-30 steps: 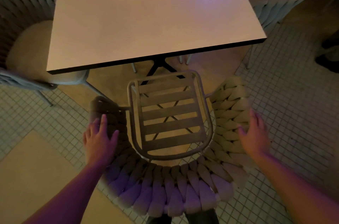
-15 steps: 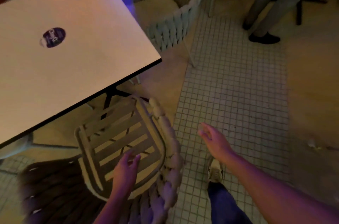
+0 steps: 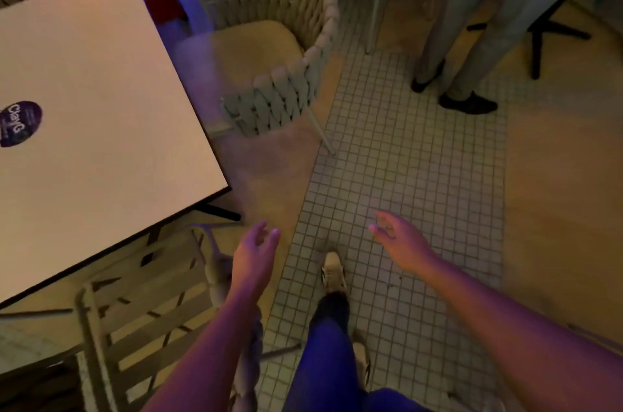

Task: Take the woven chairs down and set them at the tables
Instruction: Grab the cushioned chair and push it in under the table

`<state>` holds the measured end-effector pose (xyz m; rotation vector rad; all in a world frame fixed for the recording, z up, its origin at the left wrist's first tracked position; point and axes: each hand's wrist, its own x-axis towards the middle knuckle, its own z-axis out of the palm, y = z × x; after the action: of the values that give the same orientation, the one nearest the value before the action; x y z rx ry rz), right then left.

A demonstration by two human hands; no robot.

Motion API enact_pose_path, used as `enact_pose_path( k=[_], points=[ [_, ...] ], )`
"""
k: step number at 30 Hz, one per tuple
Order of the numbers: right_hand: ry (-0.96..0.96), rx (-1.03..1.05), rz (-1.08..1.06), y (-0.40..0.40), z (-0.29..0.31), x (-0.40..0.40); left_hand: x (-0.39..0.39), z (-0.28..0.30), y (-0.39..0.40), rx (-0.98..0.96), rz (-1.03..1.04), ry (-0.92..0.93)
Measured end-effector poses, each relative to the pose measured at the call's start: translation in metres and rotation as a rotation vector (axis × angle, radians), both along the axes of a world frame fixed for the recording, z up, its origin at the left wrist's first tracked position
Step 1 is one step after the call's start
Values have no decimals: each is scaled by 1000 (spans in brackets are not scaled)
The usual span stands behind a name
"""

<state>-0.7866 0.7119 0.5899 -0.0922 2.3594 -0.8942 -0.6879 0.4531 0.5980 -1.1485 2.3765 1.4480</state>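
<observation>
A woven chair with a bare slatted seat (image 3: 141, 320) stands at the near edge of the white square table (image 3: 101, 128), at the lower left. My left hand (image 3: 253, 253) hovers open just right of its woven arm, touching nothing. Further right, my right hand (image 3: 401, 236) is open over the tiled floor. A second woven chair with a cushion (image 3: 269, 51) stands at the table's right side.
Another person's legs and dark shoes (image 3: 468, 103) stand at the upper right, beside a white chair leg (image 3: 374, 7) and a black table base (image 3: 536, 34). My own foot (image 3: 333, 271) steps onto the small-tiled floor strip (image 3: 421, 158).
Both hands have come off the slatted chair's woven arms. The view has swung right, away from the table, and my hands now hang free over the floor.
</observation>
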Motion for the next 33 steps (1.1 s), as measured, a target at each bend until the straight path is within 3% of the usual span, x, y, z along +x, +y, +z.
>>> enact_pose_path(
  k=[7, 18, 25, 33],
  points=[
    [38, 78, 62, -41, 19, -174, -128, -2, -32, 35, 120, 18],
    [59, 20, 106, -87, 27, -391, -296, -4, -52, 68, 379, 31],
    [93, -30, 306, -136, 24, -550, -391, -14, -57, 253, 935, 61],
    [178, -125, 483, -274, 18, -656, -406, -23, -85, 379, 1392, 70]
  ],
)
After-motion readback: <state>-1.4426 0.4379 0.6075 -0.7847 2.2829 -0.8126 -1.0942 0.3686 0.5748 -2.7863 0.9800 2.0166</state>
